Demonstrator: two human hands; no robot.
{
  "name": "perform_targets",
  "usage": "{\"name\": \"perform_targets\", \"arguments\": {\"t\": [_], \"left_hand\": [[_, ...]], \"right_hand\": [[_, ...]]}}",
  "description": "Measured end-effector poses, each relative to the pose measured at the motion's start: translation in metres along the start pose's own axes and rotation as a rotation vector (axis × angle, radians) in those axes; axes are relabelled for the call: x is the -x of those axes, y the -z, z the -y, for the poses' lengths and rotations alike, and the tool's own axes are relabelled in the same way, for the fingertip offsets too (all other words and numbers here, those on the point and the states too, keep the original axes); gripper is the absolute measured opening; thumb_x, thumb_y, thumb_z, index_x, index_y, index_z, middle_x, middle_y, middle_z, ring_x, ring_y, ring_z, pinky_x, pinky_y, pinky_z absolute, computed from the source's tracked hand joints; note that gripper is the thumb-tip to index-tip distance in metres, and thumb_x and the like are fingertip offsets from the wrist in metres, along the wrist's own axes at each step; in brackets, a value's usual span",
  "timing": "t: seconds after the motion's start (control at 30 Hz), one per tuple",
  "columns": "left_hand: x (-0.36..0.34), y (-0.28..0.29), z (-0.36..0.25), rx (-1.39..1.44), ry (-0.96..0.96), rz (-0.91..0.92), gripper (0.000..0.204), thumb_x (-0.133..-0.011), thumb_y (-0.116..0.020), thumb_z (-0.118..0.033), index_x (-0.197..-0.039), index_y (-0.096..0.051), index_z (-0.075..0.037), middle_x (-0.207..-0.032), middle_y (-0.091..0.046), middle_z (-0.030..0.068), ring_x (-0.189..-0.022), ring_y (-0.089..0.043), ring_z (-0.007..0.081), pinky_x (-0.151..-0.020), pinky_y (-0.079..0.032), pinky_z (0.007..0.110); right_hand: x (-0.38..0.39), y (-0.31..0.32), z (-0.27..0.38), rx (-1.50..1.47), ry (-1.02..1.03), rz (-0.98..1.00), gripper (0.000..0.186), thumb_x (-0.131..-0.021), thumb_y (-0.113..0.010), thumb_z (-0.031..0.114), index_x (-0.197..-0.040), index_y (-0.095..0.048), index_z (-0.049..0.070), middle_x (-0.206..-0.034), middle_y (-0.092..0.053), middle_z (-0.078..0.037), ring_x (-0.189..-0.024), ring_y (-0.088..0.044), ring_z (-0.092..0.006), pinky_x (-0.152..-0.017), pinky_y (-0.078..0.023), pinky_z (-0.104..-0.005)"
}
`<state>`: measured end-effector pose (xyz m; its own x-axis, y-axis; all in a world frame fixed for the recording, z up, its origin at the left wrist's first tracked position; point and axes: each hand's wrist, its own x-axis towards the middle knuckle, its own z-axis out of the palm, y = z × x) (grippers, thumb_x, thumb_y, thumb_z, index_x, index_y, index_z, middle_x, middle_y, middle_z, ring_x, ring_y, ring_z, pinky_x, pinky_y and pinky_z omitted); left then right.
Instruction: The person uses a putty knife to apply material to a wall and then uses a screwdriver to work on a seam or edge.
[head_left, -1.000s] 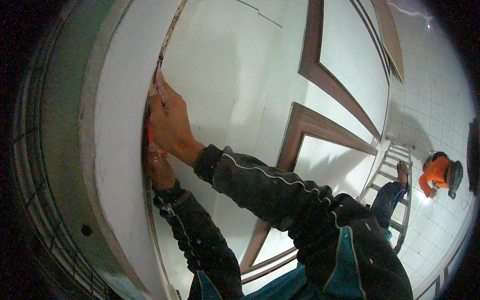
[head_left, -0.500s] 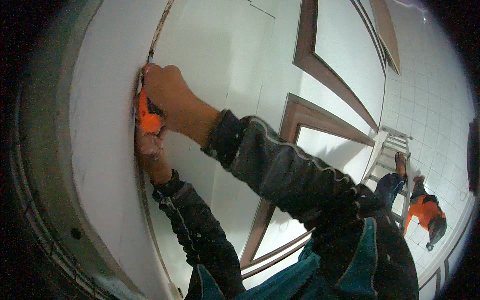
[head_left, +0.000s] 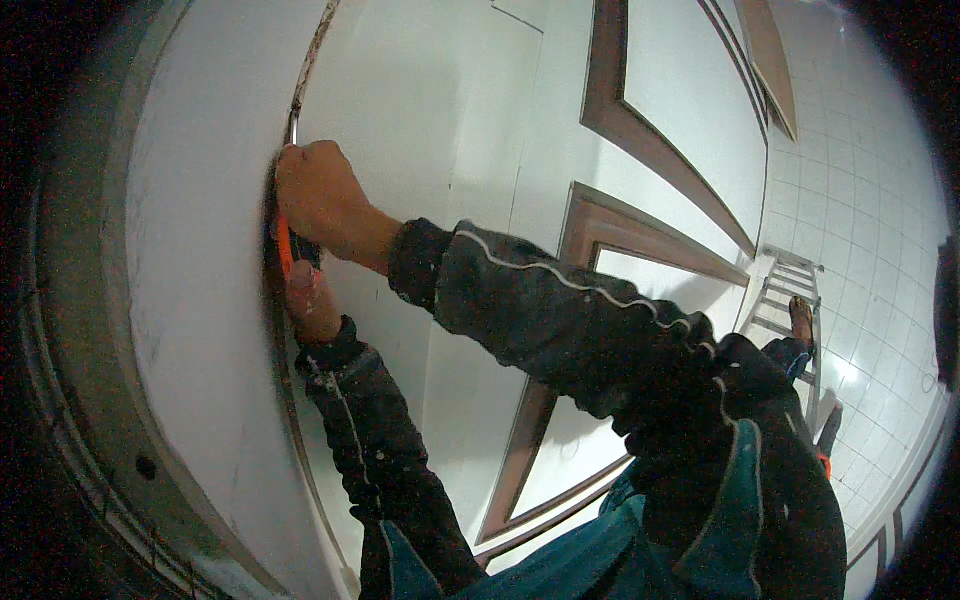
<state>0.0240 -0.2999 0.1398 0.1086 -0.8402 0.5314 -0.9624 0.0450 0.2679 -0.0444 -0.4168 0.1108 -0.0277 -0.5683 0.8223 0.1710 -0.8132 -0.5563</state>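
My right hand (head_left: 322,195) is closed round the front of an orange-and-black tool (head_left: 284,240), whose metal tip (head_left: 294,128) meets the dark, rough seam (head_left: 308,68) between the white panel (head_left: 400,110) and the pale wall strip (head_left: 190,200). Below it, my left hand (head_left: 310,298) wraps round the back end of the same tool; its fingers are partly hidden. Both dark sleeves reach up from the lower edge. Exactly what kind of tool it is, I cannot make out.
Brown-framed white panels (head_left: 680,170) fill the middle right. At right, my bare foot (head_left: 800,318) is on an aluminium ladder (head_left: 775,286) above a white tiled floor (head_left: 860,250). A co-worker's orange sleeve (head_left: 824,465) shows partly behind my body. A beige board (head_left: 775,80) leans at upper right.
My hands and the tool have stayed at the seam, shifting slightly, while the view moved a little. The co-worker in orange has moved down and is now mostly hidden behind my body.
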Motion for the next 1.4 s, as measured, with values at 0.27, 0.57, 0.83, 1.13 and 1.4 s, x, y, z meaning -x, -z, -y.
{"name": "perform_targets", "arguments": {"t": [0.27, 0.57, 0.83, 1.13, 1.4], "left_hand": [[0.0, 0.0, -0.001, 0.07, -0.013, -0.019, 0.038, -0.084, -0.051, -0.035, -0.108, -0.051, -0.005, -0.112, -0.053, 0.0114, -0.104, -0.052, 0.0262, -0.091, -0.041, 0.046], [-0.005, -0.004, -0.002, 0.074, -0.019, -0.014, 0.051, -0.082, -0.052, -0.042, -0.114, -0.047, -0.003, -0.117, -0.05, 0.0122, -0.108, -0.05, 0.0263, -0.094, -0.039, 0.044], [-0.007, 0.0, 0.003, 0.149, 0.0, -0.009, 0.062, -0.08, -0.052, -0.049, -0.119, -0.043, -0.002, -0.121, -0.048, 0.0128, -0.112, -0.048, 0.0263, -0.096, -0.037, 0.043], [-0.01, -0.006, -0.001, 0.244, -0.005, 0.032, 0.075, -0.077, -0.053, -0.057, -0.125, -0.039, 0.0, -0.126, -0.045, 0.0135, -0.116, -0.045, 0.0264, -0.099, -0.035, 0.041], [-0.016, -0.003, 0.0, 0.305, -0.003, 0.058, 0.087, -0.075, -0.053, -0.063, -0.131, -0.035, 0.001, -0.13, -0.043, 0.0142, -0.12, -0.043, 0.0265, -0.101, -0.034, 0.039]], "right_hand": [[0.006, -0.003, 0.012, -0.754, -0.592, -0.181, 0.025, -0.083, -0.044, 0.009, -0.075, -0.057, -0.011, -0.072, -0.058, -0.024, -0.061, -0.059, -0.0322, -0.057, -0.047, -0.044], [0.012, -0.002, 0.01, -0.82, -0.573, -0.212, 0.018, -0.074, -0.049, 0.01, -0.069, -0.056, -0.005, -0.07, -0.058, -0.027, -0.064, -0.057, -0.0436, -0.062, -0.047, -0.0525], [0.013, 0.0, 0.013, -0.924, -0.618, -0.253, 0.025, -0.082, -0.045, 0.014, -0.067, -0.049, -0.006, -0.061, -0.049, -0.016, -0.059, -0.047, -0.0282, -0.055, -0.04, -0.0452], [0.019, 0.022, 0.013, -0.896, -0.452, -0.529, 0.035, -0.093, -0.035, 0.017, -0.068, -0.045, -0.006, -0.055, -0.042, -0.012, -0.054, -0.039, -0.0175, -0.052, -0.037, -0.0383], [0.023, 0.029, 0.018, -0.829, -0.406, -0.526, 0.035, -0.094, -0.034, 0.017, -0.069, -0.045, -0.005, -0.058, -0.043, -0.016, -0.053, -0.04, -0.0226, -0.055, -0.039, -0.0396]]}}
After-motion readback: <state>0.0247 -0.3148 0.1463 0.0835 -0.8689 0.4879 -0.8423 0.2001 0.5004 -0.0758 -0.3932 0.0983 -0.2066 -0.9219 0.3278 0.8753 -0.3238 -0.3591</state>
